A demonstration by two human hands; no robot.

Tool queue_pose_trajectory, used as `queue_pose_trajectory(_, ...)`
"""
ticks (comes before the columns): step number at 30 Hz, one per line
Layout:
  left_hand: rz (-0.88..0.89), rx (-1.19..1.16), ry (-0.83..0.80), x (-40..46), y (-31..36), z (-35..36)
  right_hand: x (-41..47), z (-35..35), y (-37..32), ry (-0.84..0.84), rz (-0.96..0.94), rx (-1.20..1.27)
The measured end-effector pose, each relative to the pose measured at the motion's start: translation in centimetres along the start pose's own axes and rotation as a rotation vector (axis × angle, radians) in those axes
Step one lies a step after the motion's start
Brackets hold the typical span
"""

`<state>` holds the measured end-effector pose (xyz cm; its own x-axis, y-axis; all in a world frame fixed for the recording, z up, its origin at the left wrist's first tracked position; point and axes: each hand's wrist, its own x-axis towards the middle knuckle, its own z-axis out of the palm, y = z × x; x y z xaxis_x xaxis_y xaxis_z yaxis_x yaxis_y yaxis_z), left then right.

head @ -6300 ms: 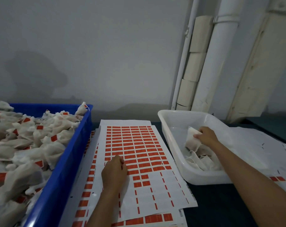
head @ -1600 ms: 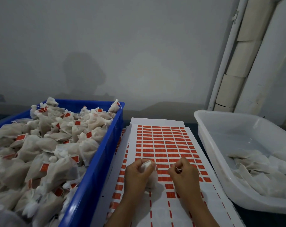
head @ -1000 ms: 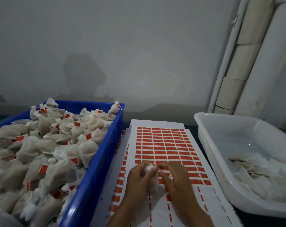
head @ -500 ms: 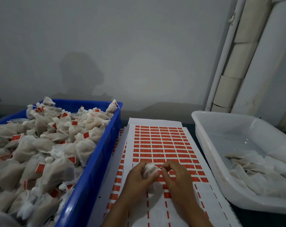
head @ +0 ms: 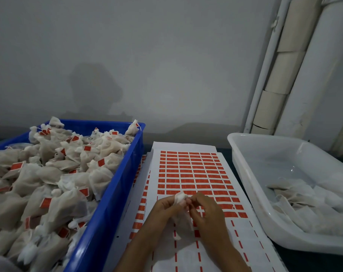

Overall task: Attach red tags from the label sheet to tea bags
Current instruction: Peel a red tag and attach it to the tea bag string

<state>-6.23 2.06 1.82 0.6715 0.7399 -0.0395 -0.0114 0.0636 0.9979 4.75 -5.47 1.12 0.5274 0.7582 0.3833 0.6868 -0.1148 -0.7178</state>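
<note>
The left hand (head: 164, 209) holds a tea bag (head: 180, 197) in a curled grip; the right hand (head: 207, 212), at its 3 o'clock, pinches something there (too small to tell) above the label sheet (head: 194, 173).

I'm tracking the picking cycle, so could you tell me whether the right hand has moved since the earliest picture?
Yes: the right hand left the white tub and now works over the label sheet.

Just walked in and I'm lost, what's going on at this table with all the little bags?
A person is tagging tea bags. The left hand grips one tea bag over the label sheet, while the right hand pinches at its top. Tagged bags fill the blue crate; untagged ones lie in the white tub.
</note>
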Motion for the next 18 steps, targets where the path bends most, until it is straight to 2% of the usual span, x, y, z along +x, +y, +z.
queue_pose_trajectory(3,-0.107,-0.073,0.034,0.2,-0.1,0.0,0.0,0.0,0.3,-0.067,0.010,0.089)
queue_pose_trajectory(5,-0.126,-0.071,0.057,0.1,-0.6,-0.1,0.1,-0.1,0.5,-0.099,0.009,-0.036)
queue_pose_trajectory(10,0.061,-0.021,0.079,-0.1,0.1,0.1,0.0,-0.3,-0.2,0.032,-0.045,-0.033)
queue_pose_trajectory(15,0.148,0.007,0.047,-0.1,-0.4,0.6,-0.1,-0.1,0.2,-0.012,-0.044,-0.067)
queue_pose_trajectory(18,0.180,0.082,0.173,0.4,-1.1,0.8,-0.1,-0.1,0.1,0.013,-0.046,-0.092)
